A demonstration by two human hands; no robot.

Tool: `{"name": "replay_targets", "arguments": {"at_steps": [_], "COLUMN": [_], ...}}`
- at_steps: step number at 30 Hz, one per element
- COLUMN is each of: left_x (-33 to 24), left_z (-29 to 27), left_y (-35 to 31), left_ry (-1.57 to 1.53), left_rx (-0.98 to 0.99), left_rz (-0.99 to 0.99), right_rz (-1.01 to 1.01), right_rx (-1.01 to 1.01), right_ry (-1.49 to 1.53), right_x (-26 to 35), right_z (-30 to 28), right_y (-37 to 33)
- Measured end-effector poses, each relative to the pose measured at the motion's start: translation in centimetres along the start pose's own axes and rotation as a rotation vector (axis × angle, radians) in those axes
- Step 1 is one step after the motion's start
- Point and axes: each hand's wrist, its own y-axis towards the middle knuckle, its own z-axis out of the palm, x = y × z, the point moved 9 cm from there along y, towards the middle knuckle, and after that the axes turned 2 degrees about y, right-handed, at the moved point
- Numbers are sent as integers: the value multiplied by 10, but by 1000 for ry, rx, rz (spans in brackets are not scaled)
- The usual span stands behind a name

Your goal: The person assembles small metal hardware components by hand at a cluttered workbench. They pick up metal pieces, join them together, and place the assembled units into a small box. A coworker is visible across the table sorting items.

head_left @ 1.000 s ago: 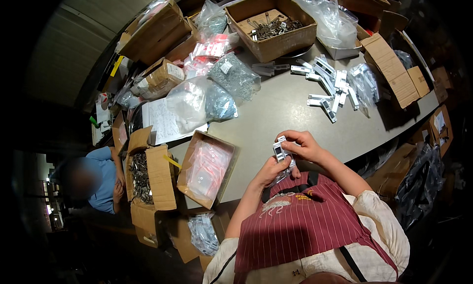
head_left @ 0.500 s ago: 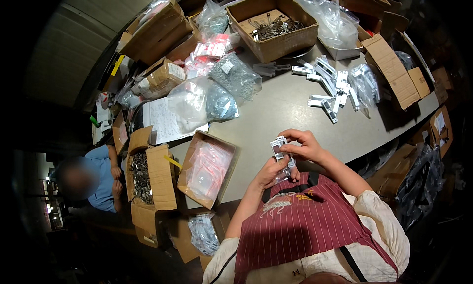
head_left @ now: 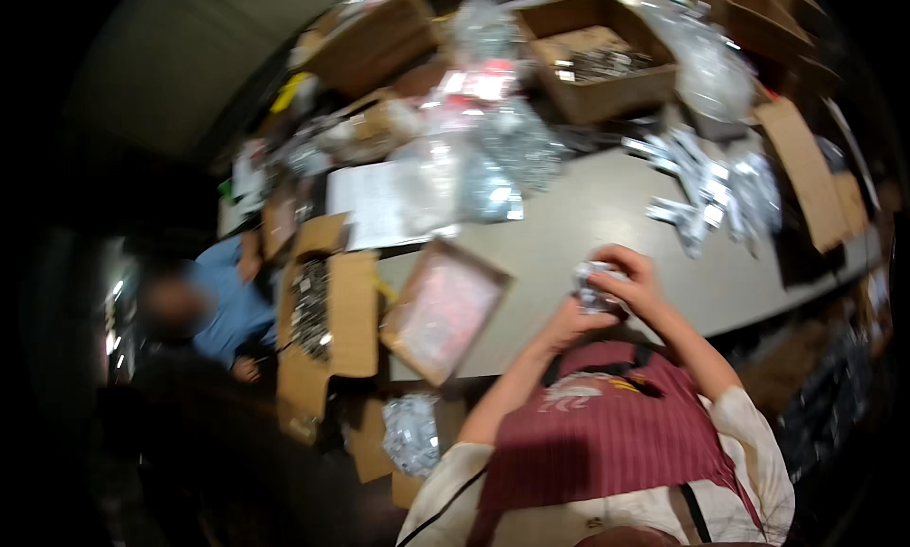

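Both my hands are together over the table's near edge, in front of my apron. Between them is a small white-and-silver hardware piece (head_left: 593, 283) with clear plastic about it; motion blur hides its details. My left hand (head_left: 567, 325) grips it from below. My right hand (head_left: 633, 278) is closed on its upper part, thumb and fingers bent over it. Farther off to the right, a pile of similar white-and-silver pieces (head_left: 700, 191) lies on the table beside a clear bag (head_left: 755, 194) that holds more.
A shallow carton (head_left: 495, 280) of clear plastic bags sits left of my hands. Beyond it stands an open carton (head_left: 353, 310) of metal parts, near a person in blue (head_left: 232, 296). Filled bags (head_left: 493, 201), papers (head_left: 365, 198) and a box of metal parts (head_left: 597, 100) crowd the far side.
The whole view has swung and blurred, so the scene sits farther right. Both hands stay on the white-and-silver piece. The person at the left has lowered a hand.
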Motion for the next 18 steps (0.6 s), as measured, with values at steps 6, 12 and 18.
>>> {"name": "replay_targets", "arguments": {"at_steps": [6, 12, 18], "left_x": [-9, -5, 3], "left_z": [16, 35, 34], "left_y": [-2, -21, -15], "left_ry": [-117, -482, -581], "left_rx": [169, 280, 279], "left_rz": [-10, -71, -136], "right_rz": [139, 76, 12], "right_rx": [33, 118, 123], "right_ry": [277, 261, 98], "right_x": [-36, -18, -10], "right_z": [-9, 2, 1], "right_y": [-7, -10, -9]}}
